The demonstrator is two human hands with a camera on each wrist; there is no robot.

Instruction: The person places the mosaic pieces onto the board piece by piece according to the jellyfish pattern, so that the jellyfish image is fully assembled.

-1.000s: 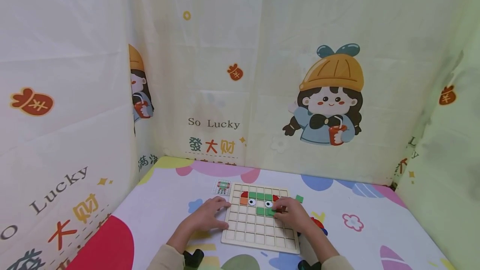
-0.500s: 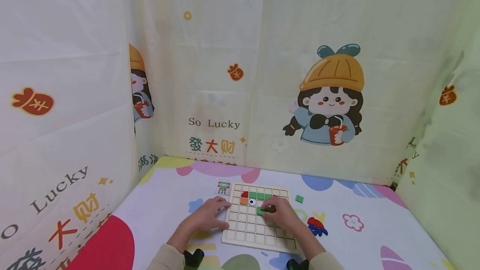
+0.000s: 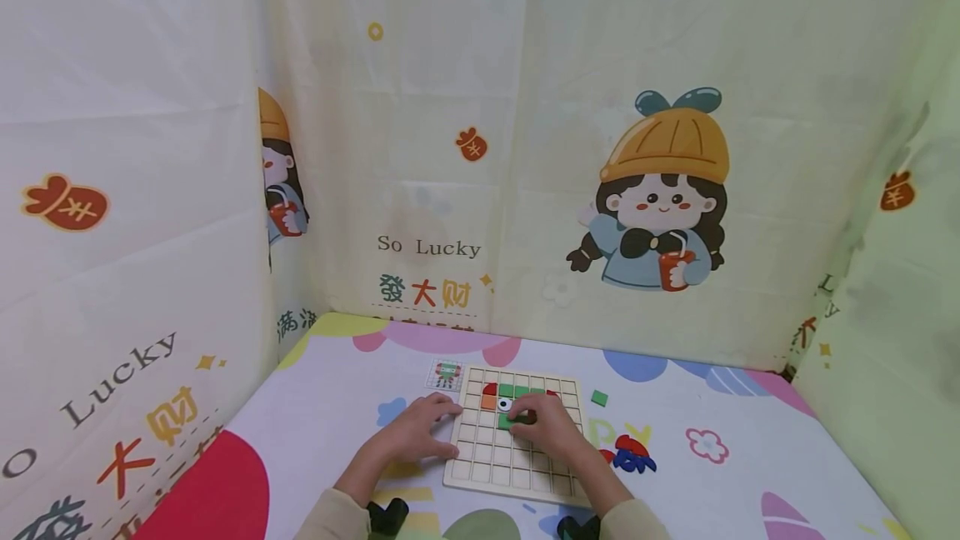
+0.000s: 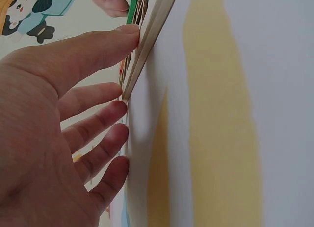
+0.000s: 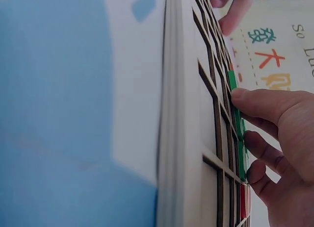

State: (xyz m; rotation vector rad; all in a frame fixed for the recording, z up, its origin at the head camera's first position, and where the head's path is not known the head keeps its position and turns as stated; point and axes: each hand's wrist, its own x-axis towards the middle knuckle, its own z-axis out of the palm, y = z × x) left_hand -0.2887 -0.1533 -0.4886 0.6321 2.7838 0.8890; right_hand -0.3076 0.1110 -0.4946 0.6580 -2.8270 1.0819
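A wooden grid board (image 3: 480, 457) lies on the table. My left hand (image 3: 412, 430) is at its left edge, fingers spread; in the left wrist view, the thumb (image 4: 128, 38) touches the board's rim. Over the board, my right hand (image 3: 546, 425) pinches a green tile (image 3: 504, 422) with thumb and index finger, low against the grid; the right wrist view shows the thumb (image 5: 239, 95) on green. Above it sit a round eye tile (image 3: 505, 405), an orange tile (image 3: 488, 402), a red corner piece (image 3: 490, 388) and a green row (image 3: 513, 391). The right hand hides part of the pattern.
A small picture card (image 3: 446, 375) lies beyond the board's far left corner. Right of the board are a loose green tile (image 3: 599, 398) and a small pile of red and blue pieces (image 3: 633, 452). Printed cloth walls (image 3: 420, 190) enclose the table.
My right hand has moved left across the board, and the green tile has shifted one cell left with it. More loose pieces show at the right. My left hand has stayed put.
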